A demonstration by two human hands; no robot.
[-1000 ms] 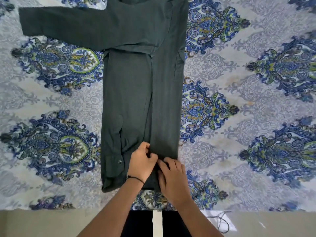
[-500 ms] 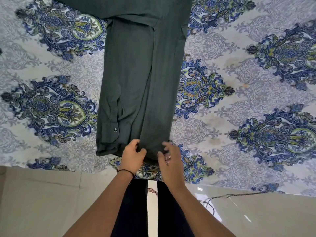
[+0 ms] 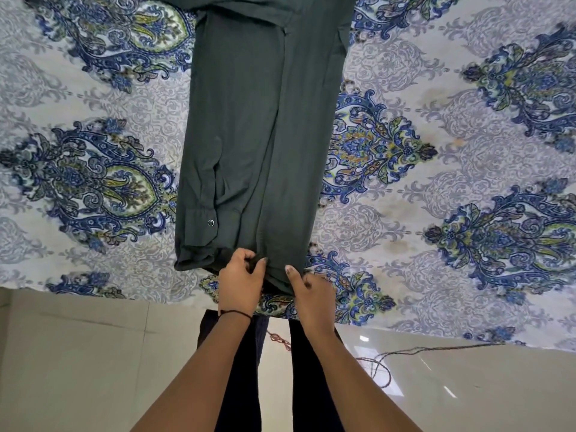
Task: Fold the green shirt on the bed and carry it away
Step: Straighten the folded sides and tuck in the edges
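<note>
The dark green shirt [image 3: 258, 126] lies flat on the bed as a long narrow strip, its sides folded in, running from the top of the view down to the near edge. A sleeve with a snap button lies along its left side. My left hand [image 3: 241, 283] pinches the shirt's bottom hem near the middle. My right hand [image 3: 308, 293] grips the hem at its right corner, thumb on top of the cloth. Both hands sit at the bed's near edge.
The bed [image 3: 452, 169] wears a white sheet with blue and green paisley motifs. Below it is a glossy beige tiled floor [image 3: 78, 363] with a thin dark cord [image 3: 405, 353] lying to the right. My dark trouser legs [image 3: 237, 385] stand against the bed edge.
The view has tilted down, showing more floor and less of the shirt's top. My hands moved apart along the hem, the right one now closed on its corner.
</note>
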